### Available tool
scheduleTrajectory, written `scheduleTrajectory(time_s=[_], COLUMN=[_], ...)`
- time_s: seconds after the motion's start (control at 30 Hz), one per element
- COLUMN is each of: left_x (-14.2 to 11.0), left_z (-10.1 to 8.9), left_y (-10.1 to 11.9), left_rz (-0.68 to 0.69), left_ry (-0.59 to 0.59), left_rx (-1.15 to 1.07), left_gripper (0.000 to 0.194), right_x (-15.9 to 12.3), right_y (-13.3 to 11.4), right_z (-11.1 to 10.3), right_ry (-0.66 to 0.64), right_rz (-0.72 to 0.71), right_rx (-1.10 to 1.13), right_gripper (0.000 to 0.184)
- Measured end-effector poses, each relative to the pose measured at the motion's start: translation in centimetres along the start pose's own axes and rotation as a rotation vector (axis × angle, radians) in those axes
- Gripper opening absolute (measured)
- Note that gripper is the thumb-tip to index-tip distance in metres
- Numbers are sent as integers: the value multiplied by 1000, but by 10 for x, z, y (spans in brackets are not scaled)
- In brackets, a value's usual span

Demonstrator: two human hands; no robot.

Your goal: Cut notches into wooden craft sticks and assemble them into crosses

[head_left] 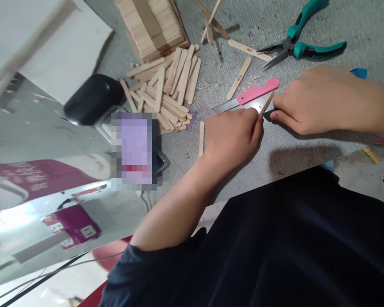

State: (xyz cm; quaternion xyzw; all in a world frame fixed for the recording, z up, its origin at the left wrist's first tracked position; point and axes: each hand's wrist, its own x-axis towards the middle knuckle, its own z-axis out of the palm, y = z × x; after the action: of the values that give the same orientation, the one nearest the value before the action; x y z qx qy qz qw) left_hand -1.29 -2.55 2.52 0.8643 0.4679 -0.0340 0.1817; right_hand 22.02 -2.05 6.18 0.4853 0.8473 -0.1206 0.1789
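Note:
My left hand [233, 134] is closed in a pinch on a thin wooden stick [267, 102], pressing it against the grey mat [307, 25]. My right hand [320, 100] is closed on a dark tool whose tip touches the stick's lower end; I cannot make out the tool. Just behind the stick lies a metal ruler with a pink handle [257, 91].
A heap of loose wooden sticks [166, 91] and a banded stack of sticks [153, 25] lie at the left. Teal pliers [302, 40] rest at the back right. A phone [136, 149] and a black case [91, 98] sit at the mat's left edge.

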Motion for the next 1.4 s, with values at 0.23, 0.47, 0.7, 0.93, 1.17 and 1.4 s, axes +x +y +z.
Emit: scheduleTrajectory(time_s=[0.23,0.47,0.7,0.93,1.17,1.4], left_x=[-1,1,0,0,1,2], left_z=[-1,-4,-2,-1,-1,-2], left_y=[1,3,0,-4,-4,-1], left_rz=[6,-27,-15,13,11,1], left_ry=[-16,-53,-43,-28,-29,-38], left_rx=[35,52,14,7,-14,25], left_gripper=[40,41,42,43,39,38], right_x=[-1,-1,-1,0,0,0], right_y=[-2,-1,0,-2,-5,-15], right_z=[-3,-5,-3,-3,0,-3], right_ry=[-7,-48,-47,-8,-9,12], right_rz=[9,17,16,31,68,76], right_rx=[-38,-30,-19,5,69,126], right_gripper=[63,64,65,62,62,54])
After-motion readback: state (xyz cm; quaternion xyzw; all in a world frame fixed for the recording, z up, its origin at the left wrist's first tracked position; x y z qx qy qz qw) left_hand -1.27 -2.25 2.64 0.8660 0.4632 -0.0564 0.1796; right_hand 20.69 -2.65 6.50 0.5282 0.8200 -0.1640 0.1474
